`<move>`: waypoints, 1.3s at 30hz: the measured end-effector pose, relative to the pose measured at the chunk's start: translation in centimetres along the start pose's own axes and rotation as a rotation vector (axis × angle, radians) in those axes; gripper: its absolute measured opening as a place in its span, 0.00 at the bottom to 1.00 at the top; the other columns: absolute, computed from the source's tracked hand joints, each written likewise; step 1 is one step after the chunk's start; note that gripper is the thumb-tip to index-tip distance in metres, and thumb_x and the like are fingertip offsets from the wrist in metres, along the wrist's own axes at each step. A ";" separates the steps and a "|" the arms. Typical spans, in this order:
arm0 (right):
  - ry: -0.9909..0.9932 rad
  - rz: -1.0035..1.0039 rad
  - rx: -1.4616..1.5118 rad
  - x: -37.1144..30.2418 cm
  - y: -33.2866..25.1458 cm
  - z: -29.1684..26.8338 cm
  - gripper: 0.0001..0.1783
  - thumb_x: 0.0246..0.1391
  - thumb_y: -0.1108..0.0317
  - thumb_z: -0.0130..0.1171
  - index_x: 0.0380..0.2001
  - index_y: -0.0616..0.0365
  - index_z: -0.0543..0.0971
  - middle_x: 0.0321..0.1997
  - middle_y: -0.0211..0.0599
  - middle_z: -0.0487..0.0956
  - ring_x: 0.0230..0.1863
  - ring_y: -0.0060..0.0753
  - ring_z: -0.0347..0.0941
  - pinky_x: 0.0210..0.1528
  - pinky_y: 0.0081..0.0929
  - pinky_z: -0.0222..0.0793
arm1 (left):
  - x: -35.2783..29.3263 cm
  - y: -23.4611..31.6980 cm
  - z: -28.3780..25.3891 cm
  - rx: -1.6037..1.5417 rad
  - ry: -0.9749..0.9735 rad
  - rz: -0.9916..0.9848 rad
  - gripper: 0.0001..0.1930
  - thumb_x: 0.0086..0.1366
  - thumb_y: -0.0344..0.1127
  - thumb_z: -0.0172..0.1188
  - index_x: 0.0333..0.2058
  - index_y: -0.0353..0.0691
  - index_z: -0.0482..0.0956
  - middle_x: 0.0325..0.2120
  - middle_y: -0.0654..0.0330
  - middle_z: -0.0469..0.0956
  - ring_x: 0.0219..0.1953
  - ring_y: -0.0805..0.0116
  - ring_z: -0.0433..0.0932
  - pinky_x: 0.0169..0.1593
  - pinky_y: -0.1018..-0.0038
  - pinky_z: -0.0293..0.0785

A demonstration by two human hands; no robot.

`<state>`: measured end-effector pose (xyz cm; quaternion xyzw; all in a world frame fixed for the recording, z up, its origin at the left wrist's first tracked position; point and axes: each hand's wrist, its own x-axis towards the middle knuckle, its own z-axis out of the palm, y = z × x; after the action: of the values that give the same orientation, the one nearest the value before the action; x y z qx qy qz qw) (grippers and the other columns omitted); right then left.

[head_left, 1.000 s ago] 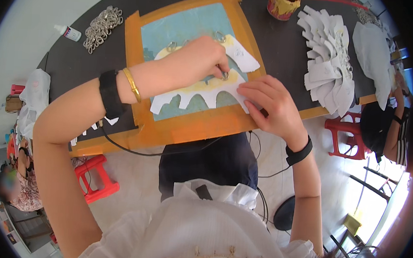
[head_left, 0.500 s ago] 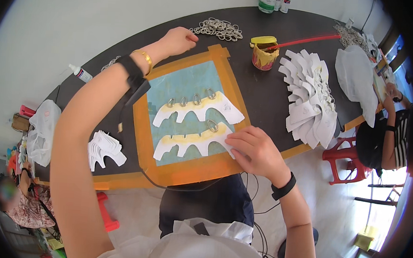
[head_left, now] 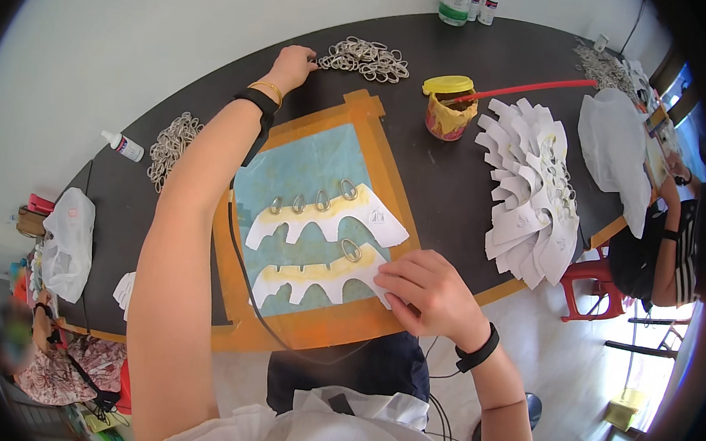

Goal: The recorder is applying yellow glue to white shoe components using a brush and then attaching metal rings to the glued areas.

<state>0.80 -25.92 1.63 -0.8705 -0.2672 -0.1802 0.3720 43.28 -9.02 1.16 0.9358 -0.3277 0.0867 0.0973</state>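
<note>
At the far edge of the table my left hand (head_left: 293, 68) reaches to a pile of oval metal rings (head_left: 369, 60), its fingertips together at the pile's left side. Whether a ring is between them I cannot make out. My right hand (head_left: 431, 296) is closed on the right end of the lower white scalloped cutout (head_left: 329, 274). Yellow paste coats that cutout's upper edge, and one metal ring (head_left: 352, 250) lies near its right end. Above it, a second white cutout (head_left: 329, 217) carries several rings along its pasted edge. Both lie on a blue sheet (head_left: 291, 168) framed in orange tape.
A paste-smeared pot (head_left: 449, 121) with a red-handled brush (head_left: 531, 88) stands behind the mat. Stacked white cutouts (head_left: 532, 195) fill the right side. More rings (head_left: 173, 146) lie left, near a white bottle (head_left: 123, 146). A black cable (head_left: 241, 270) crosses the mat; another person (head_left: 658, 247) sits far right.
My left hand has moved slightly left, and its fingertips now meet the ring pile. My right hand keeps its hold on the lower cutout. The whole view has shifted a little.
</note>
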 end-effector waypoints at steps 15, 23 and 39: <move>0.010 0.018 -0.013 0.3 1.1 0.4 0.11 0.38 0.79 0.60 0.31 0.60 0.80 0.35 0.38 0.79 0.36 0.41 0.74 0.38 0.32 0.70 | -15.3 9.8 -10.2 -0.789 -0.406 -0.081 0.09 0.60 0.33 0.63 0.34 0.34 0.76 0.29 0.59 0.80 0.32 0.74 0.78 0.39 0.76 0.76; 0.071 -0.127 -0.166 0.2 -3.8 2.7 0.13 0.37 0.78 0.62 0.33 0.62 0.80 0.38 0.37 0.80 0.40 0.41 0.75 0.42 0.35 0.70 | -25.6 13.5 -9.8 -0.812 -0.534 0.002 0.07 0.58 0.31 0.63 0.31 0.34 0.76 0.27 0.61 0.78 0.32 0.75 0.77 0.36 0.77 0.73; 0.079 -0.018 -0.224 -0.5 -4.8 7.1 0.15 0.40 0.75 0.62 0.37 0.59 0.79 0.44 0.34 0.79 0.48 0.35 0.73 0.48 0.34 0.69 | -26.3 13.6 -8.0 -0.757 -0.455 0.081 0.08 0.56 0.28 0.65 0.33 0.32 0.77 0.26 0.61 0.77 0.28 0.76 0.75 0.33 0.79 0.72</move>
<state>-1.62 -17.98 -0.65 -0.8963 -0.2384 -0.2466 0.2812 13.67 -1.84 4.70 0.8158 -0.3857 -0.2440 0.3552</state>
